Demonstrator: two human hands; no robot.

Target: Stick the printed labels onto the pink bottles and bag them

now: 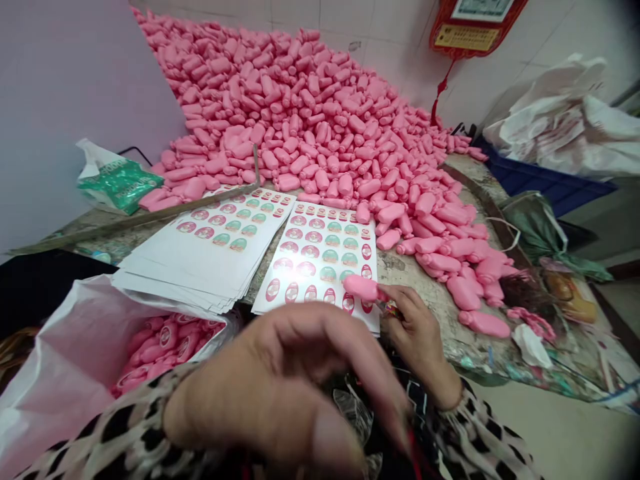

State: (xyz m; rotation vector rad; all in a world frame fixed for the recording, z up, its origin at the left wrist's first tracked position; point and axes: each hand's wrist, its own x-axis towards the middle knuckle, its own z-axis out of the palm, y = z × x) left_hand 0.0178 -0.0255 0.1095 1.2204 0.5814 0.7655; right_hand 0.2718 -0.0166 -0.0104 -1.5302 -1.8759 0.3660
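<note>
Nearest the camera, the person's left hand [270,380] arches across the lower middle, blurred, its thumb and fingers parted with a gap between them — whether anything clings to the fingertips cannot be told. Its spotted sleeve [135,420] crosses in front of a white sack [60,360] at the far left, in which pink bottles [170,340] lie jumbled, some bearing oval labels. Behind the sack, a green-and-white packet [120,185] rests on the worktable [397,267] against a pale panel. A long thin bar [150,217] slants from there onto a stack of label sheets [185,263], slightly fanned. Beyond, a great heap of pink bottles [300,113] is piled against the tiled wall, spilling toward the right.

Just right of the stack lies another label sheet [317,253], with rows of pink, green and red stickers. Over its right edge the right hand [415,333] pinches one pink bottle [361,288] by its narrow end — a close grip, the rounded body pointing left. Farther right, a single bottle [484,324] lies near a crumpled white tissue [533,345]. Behind are a dark green bag [537,227] and a blue crate [550,180] with white bags [565,127] on top.
</note>
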